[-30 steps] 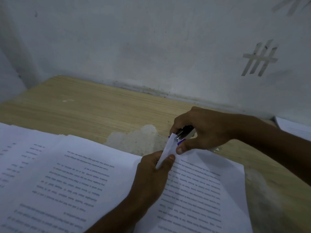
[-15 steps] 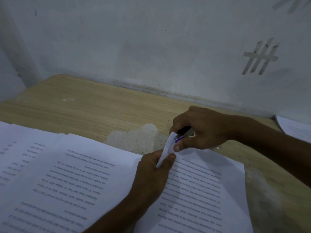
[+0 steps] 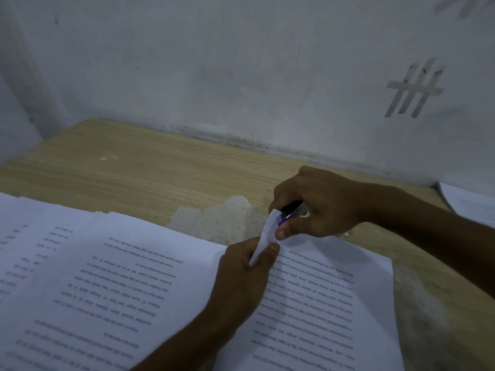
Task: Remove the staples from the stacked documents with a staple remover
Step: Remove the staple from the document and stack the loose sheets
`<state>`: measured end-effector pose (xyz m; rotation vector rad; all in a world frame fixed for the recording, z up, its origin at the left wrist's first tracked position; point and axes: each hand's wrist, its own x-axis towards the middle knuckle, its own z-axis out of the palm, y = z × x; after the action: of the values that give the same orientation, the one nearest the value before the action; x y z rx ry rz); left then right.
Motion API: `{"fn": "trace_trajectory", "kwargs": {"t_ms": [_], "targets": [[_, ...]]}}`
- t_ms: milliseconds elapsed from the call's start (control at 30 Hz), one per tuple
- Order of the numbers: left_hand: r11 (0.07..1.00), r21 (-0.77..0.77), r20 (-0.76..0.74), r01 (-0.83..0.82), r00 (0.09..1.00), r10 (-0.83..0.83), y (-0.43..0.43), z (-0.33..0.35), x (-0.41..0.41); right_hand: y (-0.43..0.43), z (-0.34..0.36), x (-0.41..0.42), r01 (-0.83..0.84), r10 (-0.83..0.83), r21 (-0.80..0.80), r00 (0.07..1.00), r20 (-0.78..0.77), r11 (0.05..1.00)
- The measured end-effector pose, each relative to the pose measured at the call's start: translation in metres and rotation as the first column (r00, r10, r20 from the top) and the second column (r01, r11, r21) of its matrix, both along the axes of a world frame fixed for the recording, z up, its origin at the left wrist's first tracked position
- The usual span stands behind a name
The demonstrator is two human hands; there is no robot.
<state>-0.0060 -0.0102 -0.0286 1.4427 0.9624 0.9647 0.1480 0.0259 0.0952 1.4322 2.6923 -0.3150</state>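
- Two bare hands at work over white printed sheets on a pale wood-grain desk [image 3: 134,170], in dim light.
- Left hand [image 3: 246,266] — the thumb and curled fingers pinch the raised corner [image 3: 267,232] of a white printed document [image 3: 334,303], holding it bent up off the page. The forearm lies across the papers.
- Right hand [image 3: 318,207] — the fingers are curled round a small black-and-silver staple remover [image 3: 294,208] with a purple part, and the thumb is underneath. The tool's front end meets the top of the raised corner. Whether it has hold of a staple cannot be told.
- The white printed document lies flat on the near right part of the desk, under both hands. Its lines of text are too blurred to read.
- A second sheaf of white printed pages [image 3: 93,277] lies just to the left and touches the first. More sheets show beneath it at the far left.
- A rough whitish worn patch [image 3: 219,218] marks the desk surface just beyond the papers, beside the right hand.
- A further white paper [image 3: 471,207] lies at the far right edge of the desk, against the wall, well apart from the hands.
- A pale grey wall [image 3: 241,62] stands behind the desk, with crossed pale strip marks [image 3: 412,89] at upper right.
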Motion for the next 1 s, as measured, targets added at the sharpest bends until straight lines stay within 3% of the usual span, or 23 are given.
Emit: {"fn": "trace_trajectory", "kwargs": {"t_ms": [767,1000], "targets": [[1.000,-0.013,0.011,-0.021,1.000,0.021,0.0000,-0.0028,0.0000,0.0025,-0.0015,0.0016,-0.023,0.022,-0.010,0.999,-0.034,1.000],[0.999,-0.021,-0.033,-0.027,0.999,0.027,0.0001,-0.0060,-0.0001,0.0045,-0.0003,0.0056,-0.010,0.012,-0.024,0.997,0.070,1.000]]}}
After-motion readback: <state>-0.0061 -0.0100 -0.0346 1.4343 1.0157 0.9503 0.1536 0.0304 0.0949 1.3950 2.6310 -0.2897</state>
